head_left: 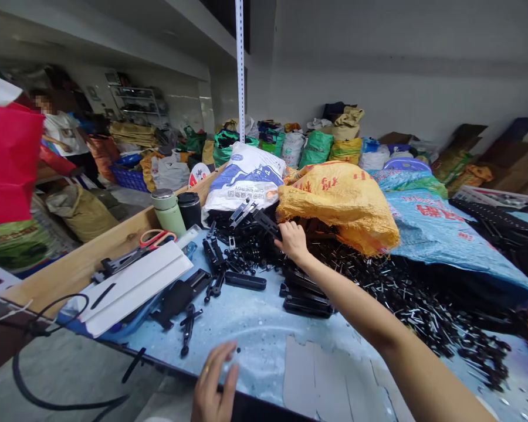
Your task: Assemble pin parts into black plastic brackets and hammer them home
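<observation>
My right hand [294,239] reaches to the back of the table, its fingers closed around the end of a long black plastic part [266,221] above the pile. My left hand [215,381] is over the front edge, fingers apart and holding nothing. Small black parts [246,259] lie heaped below the right hand. A flat black bar [245,281] lies in front of them. Several similar black pieces [308,303] are stacked nearer me. A black jointed piece [188,329] rests to the left of the bar.
A white-and-blue sack [246,181], a yellow sack [338,199] and a blue sack [444,228] lie along the back. Many black screw-like pieces [413,305] spread rightward. Red-handled scissors [157,239], a green bottle [168,212] and a white panel [136,290] are left. A person [66,138] stands far left.
</observation>
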`<control>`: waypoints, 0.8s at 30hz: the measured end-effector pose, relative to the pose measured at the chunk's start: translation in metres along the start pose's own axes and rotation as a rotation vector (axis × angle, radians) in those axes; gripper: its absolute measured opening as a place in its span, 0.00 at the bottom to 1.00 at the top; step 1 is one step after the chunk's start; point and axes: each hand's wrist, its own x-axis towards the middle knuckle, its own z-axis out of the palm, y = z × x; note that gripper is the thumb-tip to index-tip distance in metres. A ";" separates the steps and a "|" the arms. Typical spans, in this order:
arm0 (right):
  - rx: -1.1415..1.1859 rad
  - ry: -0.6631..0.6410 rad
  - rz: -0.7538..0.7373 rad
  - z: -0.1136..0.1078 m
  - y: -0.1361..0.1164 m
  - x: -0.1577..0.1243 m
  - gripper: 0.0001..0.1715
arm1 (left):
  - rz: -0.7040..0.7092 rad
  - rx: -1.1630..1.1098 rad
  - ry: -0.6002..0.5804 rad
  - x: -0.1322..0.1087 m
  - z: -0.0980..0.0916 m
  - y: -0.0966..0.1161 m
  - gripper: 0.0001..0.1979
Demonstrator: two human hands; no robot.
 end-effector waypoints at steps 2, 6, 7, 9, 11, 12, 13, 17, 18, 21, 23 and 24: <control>-0.001 0.082 -0.067 -0.015 -0.013 -0.038 0.19 | -0.141 -0.183 0.067 0.041 0.021 0.020 0.15; 0.046 0.266 -0.207 -0.043 -0.037 -0.117 0.17 | -0.380 -0.527 0.088 0.107 0.061 0.060 0.25; 0.080 0.280 -0.238 -0.050 -0.040 -0.132 0.17 | -0.398 -0.543 0.145 0.115 0.069 0.067 0.26; 0.212 0.252 -0.283 -0.063 -0.040 -0.156 0.19 | -0.442 -0.562 0.232 0.123 0.080 0.075 0.24; 0.442 0.177 -0.219 -0.075 -0.029 -0.168 0.20 | -0.502 -0.587 0.250 0.121 0.085 0.078 0.22; 0.564 0.135 -0.138 -0.080 -0.022 -0.170 0.20 | -0.535 -0.609 0.221 0.119 0.086 0.079 0.21; 0.669 0.093 -0.045 -0.083 -0.014 -0.172 0.20 | -0.563 -0.626 0.187 0.116 0.086 0.080 0.21; 0.907 -0.116 0.028 -0.091 0.006 -0.179 0.19 | -0.635 -0.623 0.118 0.108 0.085 0.090 0.21; 0.933 -0.165 -0.027 -0.092 0.006 -0.184 0.20 | -0.635 -0.610 0.117 0.107 0.085 0.094 0.21; 0.916 -0.205 -0.162 -0.095 -0.001 -0.200 0.22 | -0.586 -0.555 0.132 0.107 0.083 0.102 0.20; 0.903 -0.208 -0.212 -0.097 -0.006 -0.208 0.22 | -0.547 -0.544 0.128 0.106 0.081 0.107 0.18; 0.925 -0.204 -0.207 -0.098 -0.007 -0.209 0.21 | -0.535 -0.559 0.110 0.104 0.079 0.109 0.17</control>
